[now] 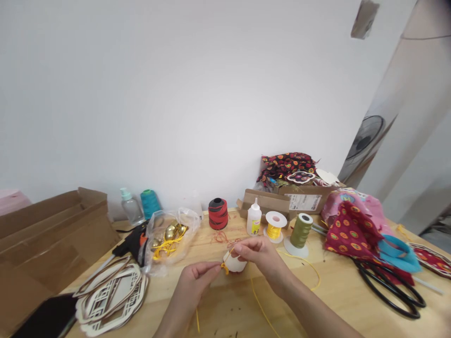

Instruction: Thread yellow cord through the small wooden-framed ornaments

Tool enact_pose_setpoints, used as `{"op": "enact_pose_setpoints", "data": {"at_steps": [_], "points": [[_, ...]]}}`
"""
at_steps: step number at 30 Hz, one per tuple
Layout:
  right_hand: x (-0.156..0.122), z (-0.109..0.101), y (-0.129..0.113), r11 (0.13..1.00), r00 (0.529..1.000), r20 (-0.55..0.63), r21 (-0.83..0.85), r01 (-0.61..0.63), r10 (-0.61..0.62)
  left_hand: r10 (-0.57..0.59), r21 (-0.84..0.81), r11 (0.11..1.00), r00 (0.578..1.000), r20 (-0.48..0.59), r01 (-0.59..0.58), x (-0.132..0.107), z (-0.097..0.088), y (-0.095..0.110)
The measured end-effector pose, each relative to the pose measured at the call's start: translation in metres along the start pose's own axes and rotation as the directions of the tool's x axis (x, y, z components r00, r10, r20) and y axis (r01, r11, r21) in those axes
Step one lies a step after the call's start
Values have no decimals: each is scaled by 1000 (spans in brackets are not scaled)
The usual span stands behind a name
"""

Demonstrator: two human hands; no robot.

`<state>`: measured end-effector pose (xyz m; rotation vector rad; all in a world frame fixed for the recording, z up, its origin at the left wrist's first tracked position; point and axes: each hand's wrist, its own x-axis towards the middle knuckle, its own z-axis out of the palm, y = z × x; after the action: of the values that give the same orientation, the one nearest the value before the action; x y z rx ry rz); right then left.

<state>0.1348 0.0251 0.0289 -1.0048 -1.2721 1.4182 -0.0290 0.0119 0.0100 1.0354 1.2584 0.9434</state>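
My left hand (198,282) pinches a short tuft of yellow cord (224,268) at the side of a small white cylindrical piece (235,263). My right hand (261,259) grips the top of that white piece between thumb and fingers, and a thin orange thread (229,249) runs up from it. A long yellow cord (262,305) trails down across the wooden tabletop (225,300) below my hands. Part of the white piece is hidden by my fingers.
Nearby stand a yellow thread spool (274,226), a glue bottle (254,218), an olive thread cone (301,230) and a red-and-black spool (218,213). Gold bells lie in a plastic bag (169,239). Black-handled scissors (387,288), red patterned fabric (352,233), laser-cut wooden frames (111,298) and a cardboard box (49,239) flank the table.
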Motion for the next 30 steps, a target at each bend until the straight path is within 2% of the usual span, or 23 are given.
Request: {"op": "enact_pose_setpoints", "data": {"at_steps": [6, 14, 19, 30], "points": [[-3, 1, 3, 962, 997, 61, 266, -65, 51, -18, -31, 999, 999, -52, 16, -2, 4, 5], [-2, 3, 7, 868, 989, 141, 495, -30, -46, -9, -4, 1000, 1000, -29, 9, 2, 0, -3], [-2, 6, 11, 843, 981, 196, 527, -105, -1, 78, -4, 997, 996, -42, -78, 0, 0, -1], [-6, 11, 6, 889, 971, 233, 452, -67, -46, 93, -14, 996, 996, -19, -93, 0, 2, 0]]}}
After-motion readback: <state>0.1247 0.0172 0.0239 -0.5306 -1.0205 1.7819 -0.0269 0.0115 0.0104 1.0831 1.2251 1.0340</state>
